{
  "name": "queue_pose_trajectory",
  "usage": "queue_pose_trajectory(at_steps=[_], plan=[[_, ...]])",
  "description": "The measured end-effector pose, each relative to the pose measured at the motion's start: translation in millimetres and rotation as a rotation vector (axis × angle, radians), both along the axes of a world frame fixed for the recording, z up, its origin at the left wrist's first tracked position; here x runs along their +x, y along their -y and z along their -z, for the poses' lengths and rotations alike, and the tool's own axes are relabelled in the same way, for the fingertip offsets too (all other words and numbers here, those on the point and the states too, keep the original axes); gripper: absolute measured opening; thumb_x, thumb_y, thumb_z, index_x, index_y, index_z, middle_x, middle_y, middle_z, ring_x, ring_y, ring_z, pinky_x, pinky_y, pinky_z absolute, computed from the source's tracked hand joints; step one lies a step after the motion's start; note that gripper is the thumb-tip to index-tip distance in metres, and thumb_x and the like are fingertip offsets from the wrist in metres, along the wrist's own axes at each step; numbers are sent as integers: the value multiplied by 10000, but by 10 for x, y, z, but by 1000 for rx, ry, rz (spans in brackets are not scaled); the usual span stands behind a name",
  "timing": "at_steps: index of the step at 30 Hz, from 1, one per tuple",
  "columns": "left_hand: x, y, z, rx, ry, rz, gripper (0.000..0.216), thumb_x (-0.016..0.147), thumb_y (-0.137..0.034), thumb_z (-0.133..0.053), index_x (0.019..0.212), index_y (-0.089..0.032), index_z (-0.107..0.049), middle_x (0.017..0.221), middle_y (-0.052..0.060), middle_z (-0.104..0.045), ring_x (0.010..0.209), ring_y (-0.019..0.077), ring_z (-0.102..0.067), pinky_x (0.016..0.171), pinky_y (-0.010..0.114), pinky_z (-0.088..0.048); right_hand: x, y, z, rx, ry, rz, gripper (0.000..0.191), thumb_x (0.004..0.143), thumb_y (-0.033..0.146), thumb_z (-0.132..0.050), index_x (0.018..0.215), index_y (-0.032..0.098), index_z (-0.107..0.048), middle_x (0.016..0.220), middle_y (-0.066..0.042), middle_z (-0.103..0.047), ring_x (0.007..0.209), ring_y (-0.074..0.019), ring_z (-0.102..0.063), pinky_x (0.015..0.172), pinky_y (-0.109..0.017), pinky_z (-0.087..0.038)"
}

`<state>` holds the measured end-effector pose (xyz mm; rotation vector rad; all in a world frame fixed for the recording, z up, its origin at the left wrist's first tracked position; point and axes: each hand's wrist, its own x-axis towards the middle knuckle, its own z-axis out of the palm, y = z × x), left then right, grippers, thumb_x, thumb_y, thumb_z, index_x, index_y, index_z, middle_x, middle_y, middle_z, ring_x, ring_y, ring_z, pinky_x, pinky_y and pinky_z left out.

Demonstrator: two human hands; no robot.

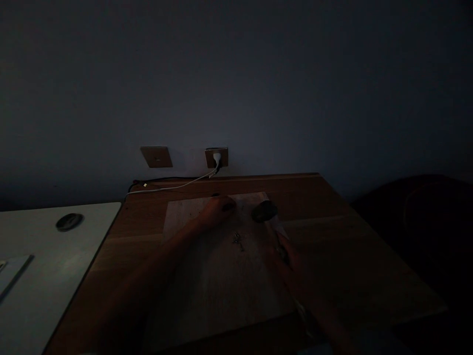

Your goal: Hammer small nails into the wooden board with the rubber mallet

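The light is very dim. My right hand (284,259) is wrapped round the handle of a mallet (264,211), whose dark, rounded head is over the right side of a pale board (221,286). Toward the board's far edge, my left hand (216,211) has its fingers curled together. Whatever they hold, if anything, is too dark to make out. A small heap of nails or screws (237,239) lies on the board between my two hands; their exact kind is unclear.
The board rests on a wooden table (351,256) against a wall. Behind it, a white plug and cable (177,187) run from a wall socket (217,158). A white desk (74,261) adjoins on the left, bearing a round dark object (69,222).
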<state>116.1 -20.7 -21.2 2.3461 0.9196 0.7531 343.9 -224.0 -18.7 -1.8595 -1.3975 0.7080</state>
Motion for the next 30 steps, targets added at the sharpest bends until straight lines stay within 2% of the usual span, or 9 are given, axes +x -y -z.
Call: queue_pose_trajectory(at_steps=[4,9,16,22,25,27,30], plan=[[1,21,-23,-18,-8,-12,177,833,-128,-638,977,-172,-733,987,67,-724,879,184,-677,836,291,-524,-152,-199,-234,-35,37,-78,671,952,570,-457,1486,166,-515,1362,-163,-664,1240,-324,-639,1031,-482,-505],[6,50,-34,-104,16,-45,416,811,-132,-658,1223,-180,-628,932,31,-744,819,171,-689,747,263,-516,-355,-426,-405,46,40,-131,612,936,515,-483,1438,177,-573,1327,-142,-690,1206,-325,-655,1022,-495,-507],[19,38,-43,-140,47,-79,538,764,-118,-710,1282,-183,-580,1008,59,-757,865,202,-711,757,277,-522,-447,-510,-295,130,59,-204,535,950,461,-486,1420,231,-600,1322,-125,-693,1207,-317,-654,1048,-517,-489],[12,34,-26,-129,47,-82,526,777,-127,-704,1285,-183,-581,991,52,-754,850,200,-709,738,271,-522,-484,-491,-236,99,52,-206,575,959,481,-459,1452,203,-560,1349,-141,-676,1201,-315,-656,1040,-515,-494],[10,37,4,-137,42,-64,539,793,-111,-684,1311,-191,-557,956,38,-750,814,184,-701,719,260,-517,-508,-483,-259,118,61,-151,615,961,504,-442,1459,158,-546,1362,-170,-662,1211,-329,-651,1032,-525,-497],[15,32,21,-144,44,-53,501,806,-118,-681,1287,-193,-560,973,39,-744,840,183,-699,733,260,-517,-509,-487,-272,115,75,-134,639,968,514,-421,1473,138,-530,1357,-182,-663,1207,-331,-654,1025,-522,-502],[4,6,10,-147,35,-69,434,802,-162,-712,1212,-177,-569,1041,60,-720,906,202,-687,762,276,-516,-487,-502,-259,109,90,-186,605,967,501,-440,1465,174,-547,1352,-158,-672,1220,-321,-648,1046,-511,-491]])
